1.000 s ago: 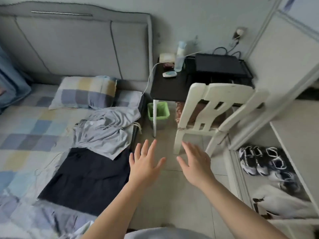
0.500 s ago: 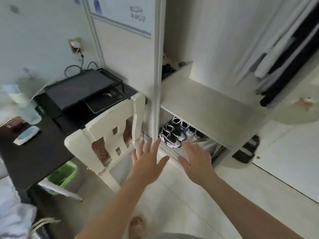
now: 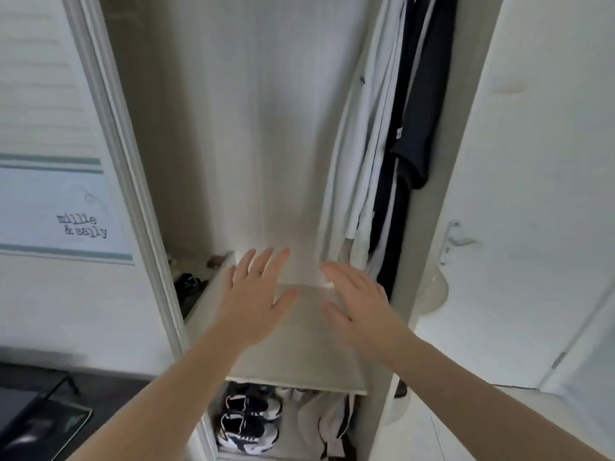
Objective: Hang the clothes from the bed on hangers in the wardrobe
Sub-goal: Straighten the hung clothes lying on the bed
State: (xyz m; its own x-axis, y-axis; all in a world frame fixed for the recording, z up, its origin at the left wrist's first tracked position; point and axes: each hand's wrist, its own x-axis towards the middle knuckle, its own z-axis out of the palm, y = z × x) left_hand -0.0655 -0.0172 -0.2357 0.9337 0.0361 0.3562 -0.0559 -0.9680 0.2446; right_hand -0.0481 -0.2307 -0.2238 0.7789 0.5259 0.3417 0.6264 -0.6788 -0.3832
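The open wardrobe [image 3: 253,128] fills the middle of the view, with a pale back wall and a bare shelf [image 3: 299,354] at waist height. White and light garments [image 3: 366,154] and dark garments [image 3: 422,104] hang at its right side; their hangers are out of view above. My left hand [image 3: 256,301] and my right hand [image 3: 359,304] are held out side by side above the shelf, fingers straight and spread, holding nothing. The bed and its clothes are out of sight.
Sneakers [image 3: 246,424] and crumpled pale cloth [image 3: 319,424] lie under the shelf. A sliding wardrobe door [image 3: 60,207] with lettering stands at the left, a white room door [image 3: 539,194] with a handle at the right. A black desk corner [image 3: 36,414] shows at the bottom left.
The view has swung from the bed, past the chair and desk, to face the open wardrobe. Both hands stay empty and spread, now over the shelf.
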